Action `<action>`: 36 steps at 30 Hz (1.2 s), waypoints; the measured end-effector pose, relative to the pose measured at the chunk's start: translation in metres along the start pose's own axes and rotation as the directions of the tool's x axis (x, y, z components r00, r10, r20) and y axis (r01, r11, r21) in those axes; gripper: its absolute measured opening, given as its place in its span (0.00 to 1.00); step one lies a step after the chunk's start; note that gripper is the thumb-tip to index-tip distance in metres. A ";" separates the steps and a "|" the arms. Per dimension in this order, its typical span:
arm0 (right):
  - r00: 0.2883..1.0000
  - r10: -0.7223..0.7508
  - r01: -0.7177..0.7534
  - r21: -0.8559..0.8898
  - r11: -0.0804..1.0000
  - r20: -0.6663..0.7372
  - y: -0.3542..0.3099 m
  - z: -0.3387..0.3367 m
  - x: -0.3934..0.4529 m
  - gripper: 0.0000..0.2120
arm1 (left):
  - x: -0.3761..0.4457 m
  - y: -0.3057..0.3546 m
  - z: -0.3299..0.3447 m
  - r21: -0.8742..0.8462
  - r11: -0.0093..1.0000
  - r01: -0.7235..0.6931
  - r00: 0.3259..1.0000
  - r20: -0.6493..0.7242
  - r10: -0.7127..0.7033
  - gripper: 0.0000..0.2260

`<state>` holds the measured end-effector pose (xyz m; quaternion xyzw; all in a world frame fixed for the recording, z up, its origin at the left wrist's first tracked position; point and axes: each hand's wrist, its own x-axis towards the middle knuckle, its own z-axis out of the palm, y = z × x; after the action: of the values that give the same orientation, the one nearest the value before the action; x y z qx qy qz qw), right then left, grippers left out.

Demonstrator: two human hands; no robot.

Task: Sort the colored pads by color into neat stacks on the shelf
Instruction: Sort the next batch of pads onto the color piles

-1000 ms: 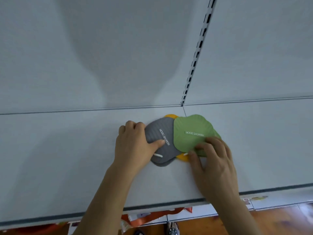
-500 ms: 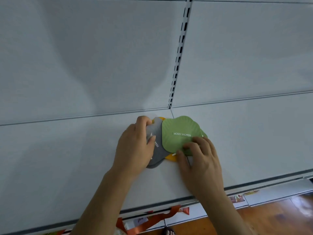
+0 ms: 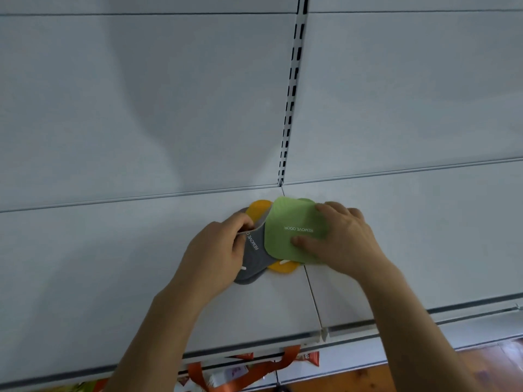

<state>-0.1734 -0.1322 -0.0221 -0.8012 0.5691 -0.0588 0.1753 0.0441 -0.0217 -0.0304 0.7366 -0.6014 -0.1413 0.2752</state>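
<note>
A small overlapping pile of pads lies on the white shelf (image 3: pixel 113 264) near its back wall. A green pad (image 3: pixel 285 222) with white lettering is on top at the right. My right hand (image 3: pixel 339 239) grips it, thumb on top and fingers over its far right edge. A grey pad (image 3: pixel 256 260) lies to its left, and my left hand (image 3: pixel 218 250) pinches its lifted upper left edge. An orange pad (image 3: pixel 259 209) shows beneath both, peeking out at the back and at the front. Further pads under the top ones are mostly hidden.
A slotted upright (image 3: pixel 291 103) runs down the back wall to the shelf seam just behind the pile. The shelf's front edge (image 3: pixel 254 349) is close to my forearms. Orange ribbon and packets (image 3: pixel 254 369) hang below it, above a wooden floor.
My right hand slid up from the green pad's near edge to cover its right side. My left hand went from lying flat on the grey pad to pinching and lifting its edge.
</note>
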 end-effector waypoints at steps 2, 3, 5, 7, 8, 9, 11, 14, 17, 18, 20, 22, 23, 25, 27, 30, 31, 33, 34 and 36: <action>0.998 -0.013 0.011 0.033 0.999 0.063 0.004 -0.008 0.009 0.38 | -0.001 -0.002 0.003 -0.035 0.999 0.020 1.000 -0.008 -0.020 0.09; 0.998 -0.023 0.020 0.051 0.999 0.057 0.005 -0.008 0.011 0.37 | -0.001 -0.002 0.004 -0.036 0.999 0.024 1.000 -0.014 -0.025 0.09; 0.999 -0.044 0.046 0.082 0.996 -0.025 0.010 -0.003 0.014 0.35 | -0.003 0.000 0.007 -0.031 0.999 0.029 0.999 -0.026 -0.030 0.10; 0.990 -0.051 0.070 0.147 0.987 -0.131 0.014 0.005 0.015 0.31 | -0.003 0.001 0.009 -0.036 0.999 0.040 0.999 -0.033 -0.041 0.12; 0.985 -0.051 0.082 0.183 0.980 -0.165 0.016 0.009 0.015 0.27 | -0.004 0.001 0.010 -0.037 0.998 0.047 0.998 -0.034 -0.048 0.14; 0.980 -0.064 0.102 0.196 0.975 -0.187 0.019 0.012 0.014 0.22 | -0.004 0.001 0.010 -0.037 0.998 0.055 0.998 -0.032 -0.056 0.16; 0.957 -0.139 0.180 0.149 0.972 -0.254 0.025 0.014 0.007 0.14 | -0.005 0.002 0.010 -0.026 0.998 0.063 0.998 -0.026 -0.064 0.22; 0.884 -0.304 0.381 0.169 0.909 -0.356 0.030 0.006 -0.021 0.10 | -0.007 0.007 0.011 -0.016 0.998 0.060 0.998 -0.024 -0.061 0.27; 0.874 -0.367 0.457 0.286 0.842 -0.318 0.036 0.012 -0.043 0.17 | -0.004 0.006 0.012 -0.005 0.998 0.070 0.997 -0.031 -0.070 0.27; 0.895 -0.324 0.416 0.308 0.856 -0.307 0.039 0.017 -0.044 0.18 | -0.004 0.005 0.012 -0.005 0.997 0.079 0.996 -0.033 -0.079 0.26; 0.907 -0.259 0.351 0.258 0.900 -0.331 0.044 0.028 -0.038 0.18 | -0.002 0.003 0.012 -0.028 0.994 0.109 0.993 -0.040 -0.110 0.22; 0.896 -0.268 0.349 0.189 0.918 -0.356 0.041 0.036 -0.032 0.16 | 0.000 0.001 0.010 -0.062 0.987 0.147 0.987 -0.049 -0.150 0.18; 0.892 -0.256 0.342 0.185 0.921 -0.372 0.039 0.039 -0.030 0.14 | 0.001 -0.001 0.009 -0.077 0.984 0.162 0.985 -0.051 -0.166 0.17; 0.904 -0.109 0.240 0.280 0.930 -0.413 0.032 0.034 -0.036 0.09 | 0.001 -0.003 0.006 -0.107 0.980 0.167 0.983 -0.058 -0.174 0.15; 0.893 0.083 0.145 0.458 0.877 -0.442 0.028 0.026 -0.045 0.02 | -0.002 -0.003 0.004 -0.143 0.977 0.155 0.984 -0.069 -0.167 0.15; 0.847 0.228 0.166 0.646 0.745 -0.480 0.024 0.018 -0.060 0.07 | -0.004 -0.008 0.005 -0.194 0.970 0.145 0.982 -0.091 -0.165 0.12; 0.855 0.228 0.159 0.654 0.740 -0.466 0.022 0.019 -0.062 0.06 | -0.005 -0.009 0.005 -0.227 0.964 0.141 0.981 -0.101 -0.167 0.11; 0.889 0.177 0.096 0.549 0.830 -0.422 0.020 0.028 -0.064 0.05 | -0.005 -0.011 0.004 -0.309 0.943 0.121 0.978 -0.125 -0.167 0.09; 0.900 0.138 0.070 0.449 0.891 -0.413 0.020 0.034 -0.065 0.03 | -0.007 -0.011 0.002 -0.349 0.932 0.099 0.976 -0.147 -0.158 0.09; 0.906 0.111 0.039 0.343 0.938 -0.408 0.020 0.040 -0.064 0.02 | -0.010 -0.011 -0.001 -0.411 0.910 0.049 0.969 -0.200 -0.142 0.09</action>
<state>-0.2015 -0.0694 -0.0594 -0.7157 0.5892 -0.3252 0.1865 0.0511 -0.0104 -0.0366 0.7040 -0.4872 -0.1910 0.4801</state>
